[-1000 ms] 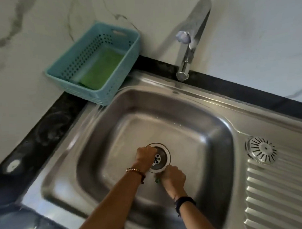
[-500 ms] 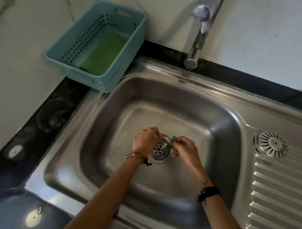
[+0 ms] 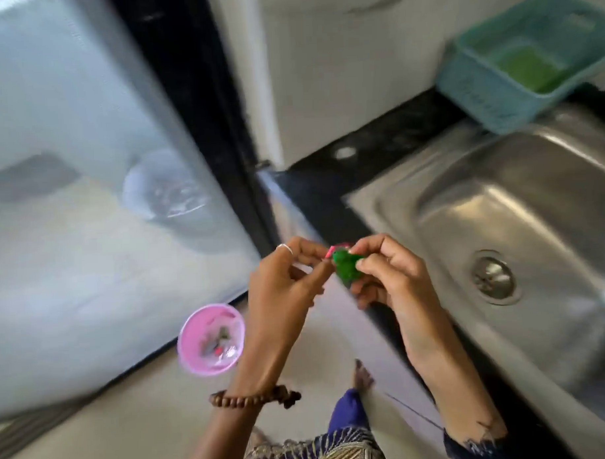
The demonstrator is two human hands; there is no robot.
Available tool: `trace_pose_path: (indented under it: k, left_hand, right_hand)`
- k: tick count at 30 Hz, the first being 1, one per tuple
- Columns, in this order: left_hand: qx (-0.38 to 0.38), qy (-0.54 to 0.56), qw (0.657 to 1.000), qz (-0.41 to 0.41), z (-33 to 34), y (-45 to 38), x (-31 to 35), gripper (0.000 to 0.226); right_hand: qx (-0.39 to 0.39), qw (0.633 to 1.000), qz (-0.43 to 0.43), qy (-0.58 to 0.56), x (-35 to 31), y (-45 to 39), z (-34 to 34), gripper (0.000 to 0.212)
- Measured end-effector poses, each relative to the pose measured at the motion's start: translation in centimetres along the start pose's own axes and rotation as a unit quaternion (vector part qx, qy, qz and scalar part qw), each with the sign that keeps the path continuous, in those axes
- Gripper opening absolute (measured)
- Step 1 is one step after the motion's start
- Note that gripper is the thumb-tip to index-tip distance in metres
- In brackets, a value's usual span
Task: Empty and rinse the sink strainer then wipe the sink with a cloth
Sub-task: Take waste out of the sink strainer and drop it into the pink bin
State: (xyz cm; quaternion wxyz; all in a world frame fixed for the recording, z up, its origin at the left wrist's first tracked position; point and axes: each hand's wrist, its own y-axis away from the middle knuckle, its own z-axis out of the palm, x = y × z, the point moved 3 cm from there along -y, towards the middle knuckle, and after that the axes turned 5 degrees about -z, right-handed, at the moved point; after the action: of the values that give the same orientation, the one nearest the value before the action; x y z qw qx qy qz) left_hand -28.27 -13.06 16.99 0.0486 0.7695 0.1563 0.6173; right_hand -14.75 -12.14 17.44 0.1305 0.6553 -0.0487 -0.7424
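A pink bin (image 3: pixel 211 339) with scraps inside stands on the floor to the left of the sink (image 3: pixel 520 221), below and just left of the left hand (image 3: pixel 282 288). That hand, with a ring on one finger and a bead bracelet (image 3: pixel 254 398) at the wrist, is raised in front of the sink's left edge; its grip is closed, fingertips pinching a small pink bit at the green scrap (image 3: pixel 346 267). The right hand (image 3: pixel 392 277) faces it, its grip also clamped on the green scrap from the other side, so the scrap hangs between both hands, outside the basin. Right of the hands, the strainer (image 3: pixel 493 278) sits in the drain at the bottom of the sink. Behind the sink, at its far left corner on the black bench (image 3: pixel 404 136), a teal basket (image 3: pixel 528 60) holds a green cloth (image 3: pixel 525 68).
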Motion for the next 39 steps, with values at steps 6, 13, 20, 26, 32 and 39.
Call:
trace_pose_path:
  k: [6, 13, 20, 26, 32, 39]
  left_hand:
    - [0.164, 0.005, 0.977, -0.138, -15.8, 5.6, -13.0, 0.018]
    - [0.229, 0.037, 0.925, -0.3, -20.9, 4.5, -30.5, 0.015]
    - [0.245, 0.034, 0.899, -0.361, -17.7, -4.1, -51.5, 0.015]
    - [0.188, -0.03, 0.912, -0.363, -14.9, -9.7, -66.3, 0.028]
    - [0.151, 0.012, 0.924, -0.351, -14.1, -9.5, -64.3, 0.033]
    - [0.24, 0.434, 0.793, -0.354, -15.3, -2.8, -42.4, 0.025]
  right_hand:
    - [-0.117, 0.978, 0.04, 0.167, 11.2, 1.0, 15.4, 0.028]
    - [-0.181, 0.893, 0.013, 0.413, 25.8, -3.4, 23.4, 0.014]
    - [-0.255, 0.833, 0.023, 0.49, 46.8, -10.6, 25.5, 0.01]
    - [-0.304, 0.776, 0.017, 0.551, 61.5, -14.8, 26.4, 0.014]
    - [-0.293, 0.802, 0.092, 0.513, 61.6, -14.2, 26.1, 0.036]
    - [-0.124, 0.936, 0.301, 0.135, 39.2, -8.1, 25.6, 0.03]
